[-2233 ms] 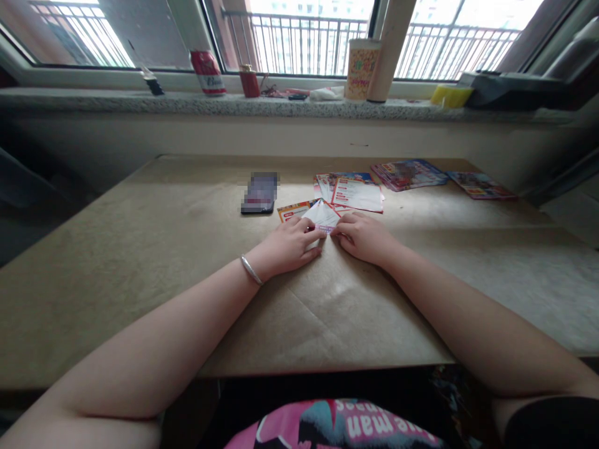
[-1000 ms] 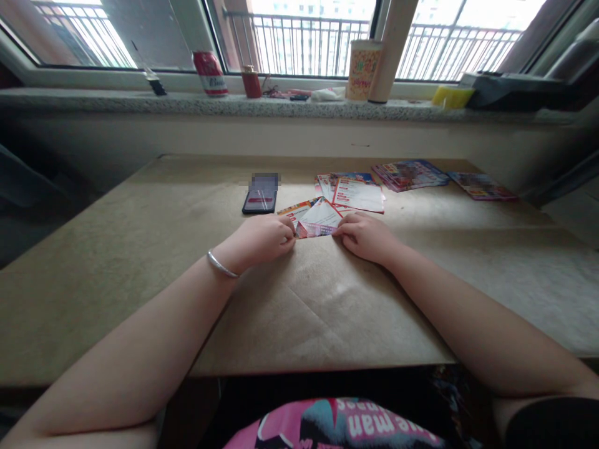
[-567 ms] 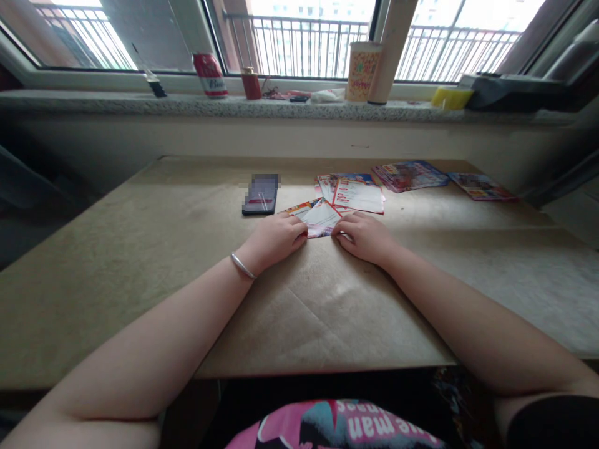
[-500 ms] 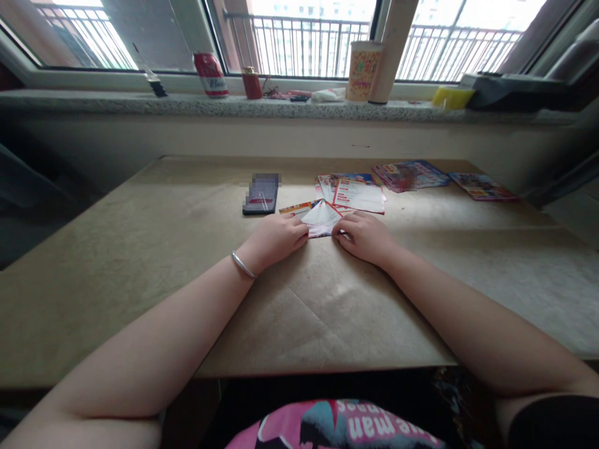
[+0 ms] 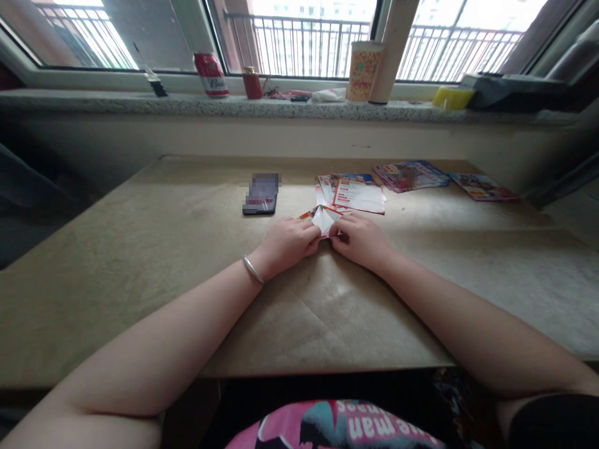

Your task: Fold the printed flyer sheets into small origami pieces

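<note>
At the left, a phone (image 5: 261, 198) lies on the table (image 5: 140, 274), apart from the hands. Just right and near of it is the left hand (image 5: 291, 242), with 1 silver bracelet (image 5: 253, 269) at the wrist; its fingers are curled and drawn together, seeming to pinch the near left edge of the folded paper (image 5: 322, 219). That paper lies between the 2 hands, its white faces meeting at a peak on the far side; an orange patch shows at its far left. The right hand (image 5: 360, 238) pinches the near right edge between thumb and fingertips.

As I judge it, pressing this edge well calls for the 2 grips to stay level and firm against the table, the layers lined up before the crease is set, then pressure run outward from the middle so the peak does not skew.

Far and right of the paper lie loose printed sheets (image 5: 359, 196), very close to it; farther right, a stack of cards (image 5: 416, 175), then 1 more pile (image 5: 484, 186).
</note>
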`<state>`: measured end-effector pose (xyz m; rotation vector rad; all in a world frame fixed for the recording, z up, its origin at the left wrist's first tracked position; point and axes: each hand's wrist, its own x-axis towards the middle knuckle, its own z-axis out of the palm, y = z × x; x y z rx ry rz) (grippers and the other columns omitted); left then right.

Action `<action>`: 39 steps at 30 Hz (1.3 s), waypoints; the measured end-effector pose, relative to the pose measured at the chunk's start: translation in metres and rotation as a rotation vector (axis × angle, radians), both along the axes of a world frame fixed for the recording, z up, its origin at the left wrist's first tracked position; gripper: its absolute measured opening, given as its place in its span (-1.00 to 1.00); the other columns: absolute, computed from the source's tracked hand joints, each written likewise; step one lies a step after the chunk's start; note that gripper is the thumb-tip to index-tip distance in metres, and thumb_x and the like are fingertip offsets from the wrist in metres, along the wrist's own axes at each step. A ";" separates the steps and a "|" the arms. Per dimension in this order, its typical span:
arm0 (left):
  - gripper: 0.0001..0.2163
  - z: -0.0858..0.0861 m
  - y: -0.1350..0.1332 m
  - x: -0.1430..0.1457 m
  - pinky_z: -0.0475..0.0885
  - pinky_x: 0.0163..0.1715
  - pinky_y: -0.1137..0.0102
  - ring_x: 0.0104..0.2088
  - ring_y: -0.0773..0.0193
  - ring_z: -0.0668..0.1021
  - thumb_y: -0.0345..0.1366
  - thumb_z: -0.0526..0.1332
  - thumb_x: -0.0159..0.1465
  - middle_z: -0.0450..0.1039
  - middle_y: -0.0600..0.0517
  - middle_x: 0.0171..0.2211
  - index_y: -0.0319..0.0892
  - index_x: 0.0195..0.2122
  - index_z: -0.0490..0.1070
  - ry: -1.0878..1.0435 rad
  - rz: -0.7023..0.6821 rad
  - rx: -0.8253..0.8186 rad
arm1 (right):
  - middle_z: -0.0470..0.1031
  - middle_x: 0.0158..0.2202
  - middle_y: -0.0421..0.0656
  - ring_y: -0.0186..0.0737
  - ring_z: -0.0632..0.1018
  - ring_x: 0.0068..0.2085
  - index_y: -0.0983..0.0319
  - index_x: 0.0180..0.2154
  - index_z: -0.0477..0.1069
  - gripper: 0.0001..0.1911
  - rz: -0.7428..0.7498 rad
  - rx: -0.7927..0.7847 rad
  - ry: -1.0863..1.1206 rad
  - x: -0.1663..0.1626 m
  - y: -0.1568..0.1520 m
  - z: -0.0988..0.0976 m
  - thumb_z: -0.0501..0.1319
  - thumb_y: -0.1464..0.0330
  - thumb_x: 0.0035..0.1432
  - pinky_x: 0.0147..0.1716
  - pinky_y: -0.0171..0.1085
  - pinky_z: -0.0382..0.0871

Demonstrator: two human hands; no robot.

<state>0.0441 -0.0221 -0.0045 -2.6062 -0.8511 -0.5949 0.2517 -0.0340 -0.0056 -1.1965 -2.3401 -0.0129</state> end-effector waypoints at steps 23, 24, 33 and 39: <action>-0.84 0.004 0.000 -0.008 0.28 -0.23 0.34 -0.35 0.26 0.53 -0.30 0.16 0.28 0.55 0.07 -0.41 -0.16 -0.43 0.42 -0.132 0.047 0.005 | 0.50 -0.34 -0.15 -0.16 0.48 -0.26 0.18 -0.43 0.38 -0.96 -0.029 0.095 -0.056 0.014 0.000 0.004 0.17 0.43 0.01 -0.27 -0.24 0.26; -0.85 0.005 0.000 -0.008 0.28 -0.23 0.34 -0.36 0.26 0.53 -0.31 0.16 0.28 0.55 0.07 -0.41 -0.16 -0.43 0.42 -0.136 0.052 0.004 | 0.51 -0.34 -0.15 -0.16 0.48 -0.26 0.18 -0.43 0.37 -0.96 -0.029 0.094 -0.051 0.016 0.000 0.005 0.18 0.43 0.01 -0.27 -0.24 0.26; -0.84 0.007 0.002 -0.014 0.27 -0.25 0.33 -0.36 0.25 0.52 -0.31 0.13 0.29 0.54 0.04 -0.40 -0.16 -0.42 0.43 -0.154 0.096 -0.023 | 0.52 -0.36 -0.13 -0.11 0.46 -0.24 0.18 -0.45 0.36 -0.97 -0.022 0.144 -0.042 0.036 0.008 0.007 0.18 0.42 0.01 -0.23 -0.20 0.29; -0.84 0.005 0.002 -0.015 0.28 -0.26 0.35 -0.36 0.26 0.51 -0.31 0.12 0.30 0.53 0.03 -0.40 -0.17 -0.40 0.43 -0.165 0.089 -0.042 | 0.51 -0.37 -0.12 -0.09 0.45 -0.26 0.18 -0.44 0.37 -0.96 -0.028 0.179 -0.066 0.046 0.010 0.011 0.17 0.44 -0.01 -0.23 -0.18 0.29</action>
